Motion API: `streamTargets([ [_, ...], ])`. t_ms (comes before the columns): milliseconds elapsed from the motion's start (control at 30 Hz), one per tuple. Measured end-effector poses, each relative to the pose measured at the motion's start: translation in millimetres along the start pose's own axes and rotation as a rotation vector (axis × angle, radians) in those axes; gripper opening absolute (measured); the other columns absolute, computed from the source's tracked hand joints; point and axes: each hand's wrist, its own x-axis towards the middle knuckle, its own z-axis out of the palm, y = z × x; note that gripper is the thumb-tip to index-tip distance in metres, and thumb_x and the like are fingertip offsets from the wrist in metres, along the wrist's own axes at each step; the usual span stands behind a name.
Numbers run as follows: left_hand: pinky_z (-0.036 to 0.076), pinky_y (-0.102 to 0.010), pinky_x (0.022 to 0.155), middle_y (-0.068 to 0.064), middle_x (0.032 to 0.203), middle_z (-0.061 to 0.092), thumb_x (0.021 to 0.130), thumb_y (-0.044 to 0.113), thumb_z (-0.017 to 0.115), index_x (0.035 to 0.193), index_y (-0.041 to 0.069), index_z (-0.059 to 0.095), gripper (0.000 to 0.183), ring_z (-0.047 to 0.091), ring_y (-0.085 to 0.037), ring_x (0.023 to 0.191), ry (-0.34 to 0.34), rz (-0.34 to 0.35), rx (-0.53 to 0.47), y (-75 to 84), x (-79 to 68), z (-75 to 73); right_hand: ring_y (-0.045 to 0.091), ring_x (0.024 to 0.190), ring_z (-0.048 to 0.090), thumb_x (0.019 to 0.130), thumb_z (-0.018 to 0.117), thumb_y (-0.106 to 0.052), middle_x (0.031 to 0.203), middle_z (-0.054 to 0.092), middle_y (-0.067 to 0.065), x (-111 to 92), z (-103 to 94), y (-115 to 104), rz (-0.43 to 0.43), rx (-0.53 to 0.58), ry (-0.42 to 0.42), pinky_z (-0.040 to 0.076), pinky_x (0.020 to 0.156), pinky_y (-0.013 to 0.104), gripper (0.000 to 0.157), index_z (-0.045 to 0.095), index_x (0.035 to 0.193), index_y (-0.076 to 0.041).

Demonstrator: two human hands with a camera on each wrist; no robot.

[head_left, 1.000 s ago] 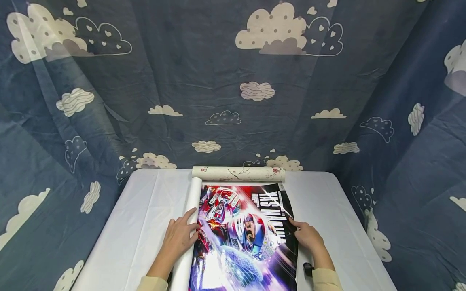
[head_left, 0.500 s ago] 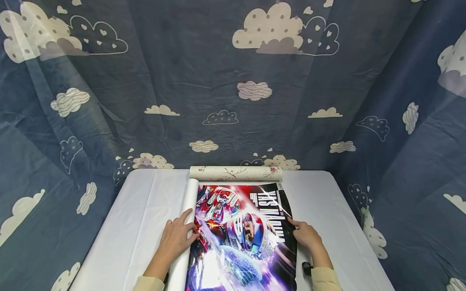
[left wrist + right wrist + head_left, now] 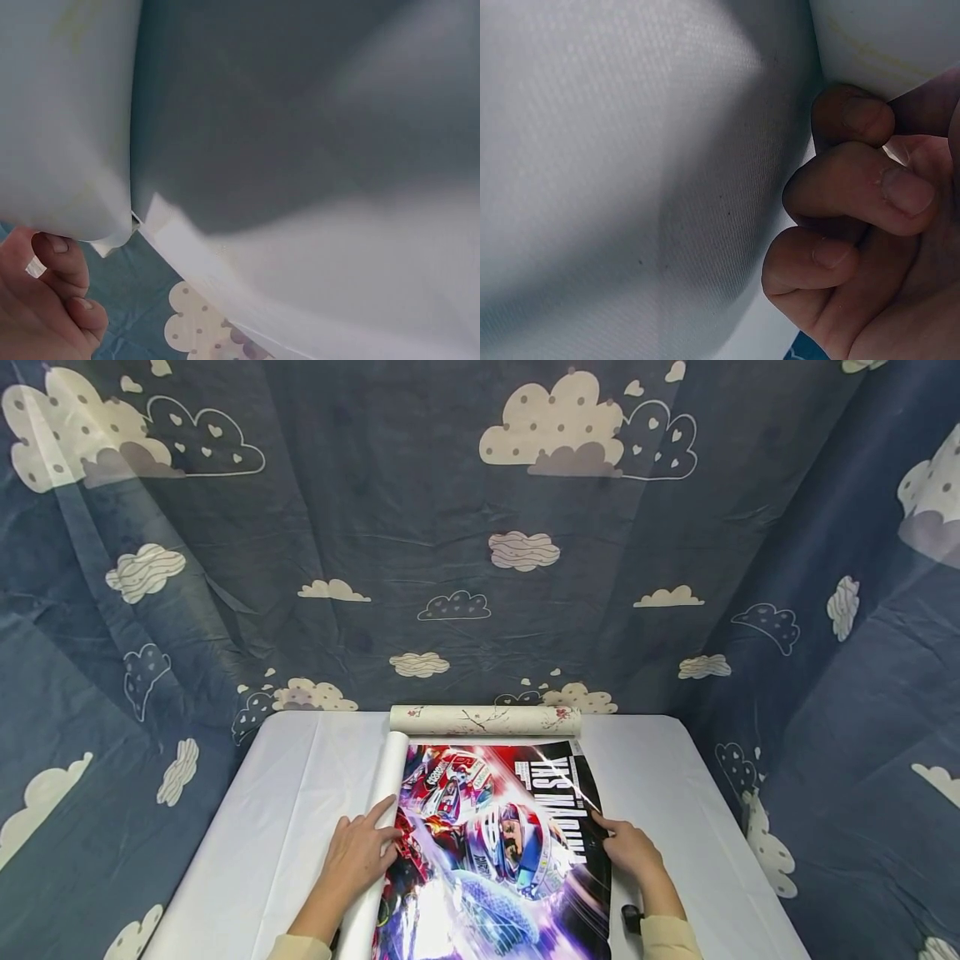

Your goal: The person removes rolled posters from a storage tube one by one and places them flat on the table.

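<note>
A glossy poster [image 3: 517, 860] lies face up and partly unrolled, printed with helmeted racers in red, white and purple. Its left side is still wound into a white roll [image 3: 381, 827]. My left hand [image 3: 356, 856] is over this roll, with the fingertips at the printed face; in the left wrist view its curled fingers [image 3: 64, 262] touch the white paper. At the poster's dark right edge, my right hand [image 3: 633, 852] pinches the sheet. Curled fingers [image 3: 862, 187] of that hand show beneath the paper in the right wrist view; the thumb is mostly hidden.
Behind the poster lies a cream roll [image 3: 487, 720] with a red blossom pattern. White cloth covers the table [image 3: 300, 777]. A small black object [image 3: 632, 918] is by the right wrist. Dark blue cloud-print curtain [image 3: 450, 510] surrounds the back and sides.
The left hand and the near part of the roll have shifted slightly left, exposing a little more print. The right hand keeps its grip on the edge. The head view has shifted slightly.
</note>
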Motion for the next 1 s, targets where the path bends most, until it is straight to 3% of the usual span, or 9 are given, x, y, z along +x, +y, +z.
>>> streamTargets([
  [200,0.027,-0.031,0.069,-0.007,0.154,0.061,0.084,0.022,0.077,0.096,0.026,0.083,0.014,0.054,-0.015,0.064,0.003,-0.03,-0.02,-1.3,0.9,-1.7,0.062,0.136,0.051,0.087,0.059,-0.01,0.148,0.052,0.04,-0.8,0.0,1.9,-0.006,0.002,-0.001,0.051,0.095,0.067,0.063,0.06,0.149,-0.015],
  [300,0.028,-0.031,0.069,-0.009,0.156,0.059,0.086,0.029,0.081,0.094,0.025,0.081,0.009,0.055,-0.016,0.066,-0.018,-0.045,-0.033,-1.5,0.7,-3.3,0.062,0.135,0.052,0.087,0.058,-0.01,0.148,0.052,0.04,-1.2,-0.2,1.7,-0.014,0.0,0.0,0.051,0.093,0.066,0.063,0.06,0.149,-0.015],
  [433,0.029,-0.032,0.069,-0.009,0.158,0.057,0.083,0.038,0.086,0.095,0.026,0.079,0.018,0.055,-0.015,0.066,-0.047,-0.05,-0.02,-3.9,-0.2,-3.4,0.062,0.134,0.053,0.086,0.057,-0.009,0.148,0.053,0.04,-1.5,-0.7,0.3,-0.021,0.001,0.002,0.052,0.089,0.063,0.064,0.06,0.149,-0.016],
  [633,0.028,-0.03,0.069,-0.01,0.156,0.058,0.078,0.032,0.089,0.1,0.025,0.08,0.025,0.056,-0.015,0.066,-0.001,-0.024,0.01,-7.6,-1.1,-4.8,0.06,0.133,0.055,0.086,0.058,-0.009,0.148,0.053,0.04,0.7,-0.5,0.7,-0.008,0.004,0.003,0.052,0.087,0.059,0.064,0.06,0.15,-0.015],
  [800,0.024,-0.029,0.067,-0.003,0.154,0.062,0.078,0.027,0.087,0.103,0.025,0.083,0.026,0.054,-0.014,0.065,0.029,0.0,0.027,-7.6,-2.3,-7.2,0.06,0.133,0.055,0.087,0.058,-0.009,0.148,0.053,0.04,2.2,1.6,2.5,-0.003,0.008,0.003,0.052,0.089,0.06,0.063,0.06,0.15,-0.015],
  [1000,0.024,-0.03,0.068,0.003,0.152,0.064,0.079,0.022,0.084,0.105,0.023,0.085,0.027,0.049,-0.013,0.064,0.002,-0.001,0.02,-7.2,-2.5,-8.5,0.061,0.135,0.053,0.087,0.058,-0.009,0.148,0.054,0.039,3.1,3.9,3.1,0.008,0.013,0.006,0.051,0.094,0.066,0.062,0.061,0.149,-0.015],
])
